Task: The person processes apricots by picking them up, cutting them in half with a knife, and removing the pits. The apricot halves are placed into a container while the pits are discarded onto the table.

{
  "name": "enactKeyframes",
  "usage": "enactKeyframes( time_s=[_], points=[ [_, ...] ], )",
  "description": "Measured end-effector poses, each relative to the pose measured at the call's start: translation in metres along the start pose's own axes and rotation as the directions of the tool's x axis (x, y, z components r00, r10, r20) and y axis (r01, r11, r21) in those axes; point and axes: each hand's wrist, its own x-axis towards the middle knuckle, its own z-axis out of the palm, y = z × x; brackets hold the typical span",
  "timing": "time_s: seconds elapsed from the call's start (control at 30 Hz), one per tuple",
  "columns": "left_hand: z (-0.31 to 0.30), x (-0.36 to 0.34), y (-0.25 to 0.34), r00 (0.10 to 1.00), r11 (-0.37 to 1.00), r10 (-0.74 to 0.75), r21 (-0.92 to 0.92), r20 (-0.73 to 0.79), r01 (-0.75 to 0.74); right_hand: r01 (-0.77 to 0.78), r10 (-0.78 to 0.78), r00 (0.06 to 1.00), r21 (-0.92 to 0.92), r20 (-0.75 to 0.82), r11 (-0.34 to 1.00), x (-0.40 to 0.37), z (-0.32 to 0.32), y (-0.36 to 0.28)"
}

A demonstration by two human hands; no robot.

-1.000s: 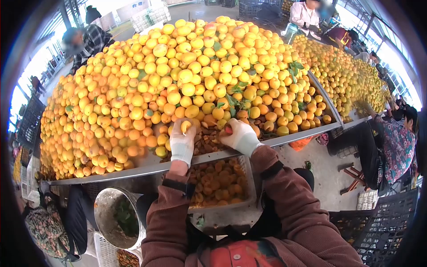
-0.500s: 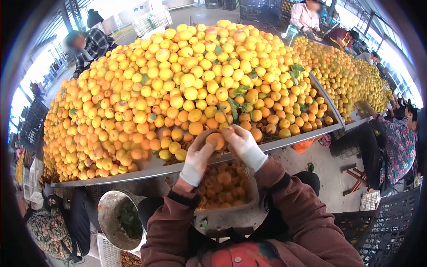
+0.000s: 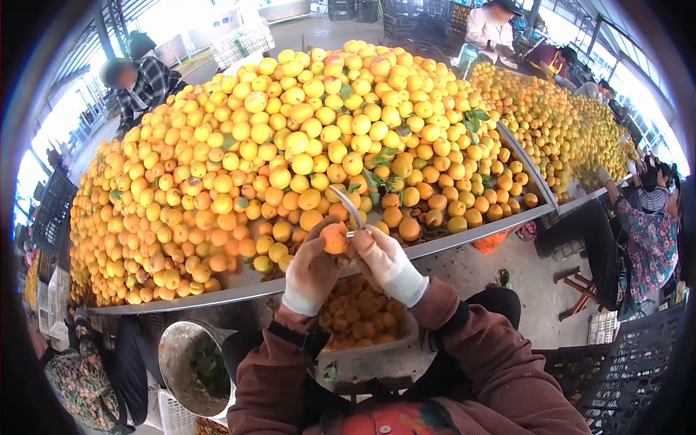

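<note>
Fruit heap (image 3: 246, 145): piles yellow and orange across a metal-edged table, dotted with green leaves.
Silver metal rim (image 3: 464, 235): runs along the near side of the heap, behind the hands from this view.
Metal divider (image 3: 525, 163): separates the heap from a second mound of yellow-orange fruit (image 3: 565, 123) on the right.
Pale plastic crate (image 3: 377, 346): sits below the rim, full of orange fruit, partly hidden by both hands.
White round bucket (image 3: 174, 362): stands at lower left with green leaves (image 3: 209, 370) inside.
Black plastic crates (image 3: 638, 362): crowd the lower right, below a wooden stool (image 3: 578, 290).
Co-workers: seen around the mounds, including a person in a checked top (image 3: 148, 80) at upper left and a person in a floral top (image 3: 649, 239) at right.
Left hand (image 3: 310, 272): grasps a round orange fruit in curled fingers, in an off-white glove.
Right hand (image 3: 388, 259): clutches a small curved metal knife (image 3: 346, 204) in a white glove, close against the fruit; hides the handle.
Blade: points up and leftward, above the held fruit.
Held fruit (image 3: 334, 238): appears smooth and plump, between the hands above the crate; shows too little surface to tell whether cut.
</note>
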Motion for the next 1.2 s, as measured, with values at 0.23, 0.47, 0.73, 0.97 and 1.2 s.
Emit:
enactKeyframes(
  time_s=[0.23, 0.47, 0.73, 0.97, 1.2],
  points=[
    [-0.003, 0.003, 0.009, 0.965, 0.966, -0.241, 0.070, -0.106, 0.249, 0.020, -0.025, 0.999, -0.147, -0.030, 0.989, 0.000, -0.003, 0.012],
    [0.014, 0.003, 0.014, 0.973, 0.925, -0.197, 0.306, -0.124, 0.226, 0.101, -0.169, 0.971, -0.352, -0.168, 0.930, -0.003, 0.009, 0.013],
    [-0.001, 0.000, 0.024, 0.991, 0.717, -0.095, 0.684, -0.098, 0.136, 0.126, -0.249, 0.965, -0.676, -0.088, 0.726, 0.005, 0.006, 0.019],
    [-0.013, 0.005, 0.019, 0.951, 0.985, -0.031, 0.152, -0.309, 0.081, 0.102, -0.250, 0.956, -0.623, -0.153, 0.775, 0.015, -0.002, 0.021],
    [0.002, 0.008, 0.019, 0.963, 0.996, -0.058, 0.045, -0.264, 0.072, 0.090, -0.150, 0.985, -0.501, -0.080, 0.861, -0.003, 0.023, 0.032]
  ],
)
